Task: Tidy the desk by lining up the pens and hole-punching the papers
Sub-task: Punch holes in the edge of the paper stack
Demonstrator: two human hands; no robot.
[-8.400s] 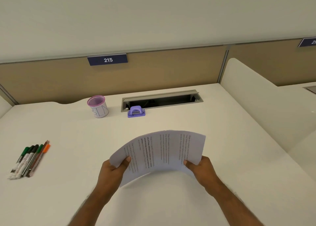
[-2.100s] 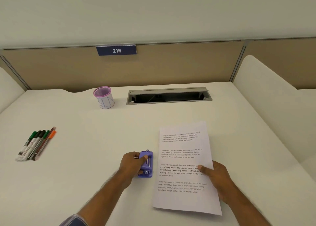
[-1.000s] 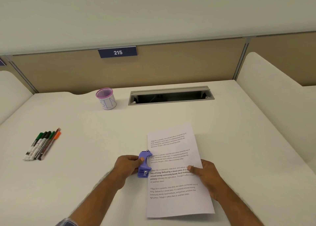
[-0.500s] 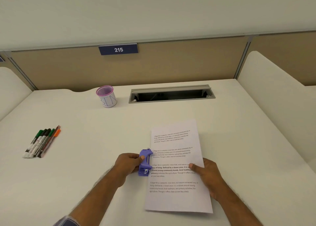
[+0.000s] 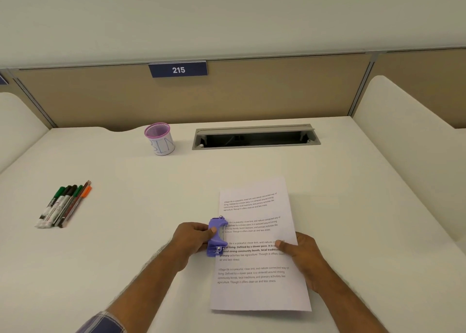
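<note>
A stack of printed white papers (image 5: 257, 289) lies flat on the white desk (image 5: 126, 244) in front of me. A purple hole punch (image 5: 216, 237) sits over the middle of the papers' left edge. My left hand (image 5: 193, 237) grips the punch, thumb on top. My right hand (image 5: 300, 253) pinches the papers' right edge, thumb on the sheet. Several pens and markers (image 5: 64, 205) lie side by side in a row at the desk's left.
A pink-rimmed mesh pen cup (image 5: 160, 138) stands at the back of the desk. To its right is an open grey cable tray (image 5: 254, 137). A tan partition with a sign reading 215 (image 5: 178, 69) closes the back. A white divider (image 5: 408, 136) runs along the right.
Over the last seconds I laid the papers down and brought the punch from the back of the desk. In the last second the punch has stayed on the papers' left edge.
</note>
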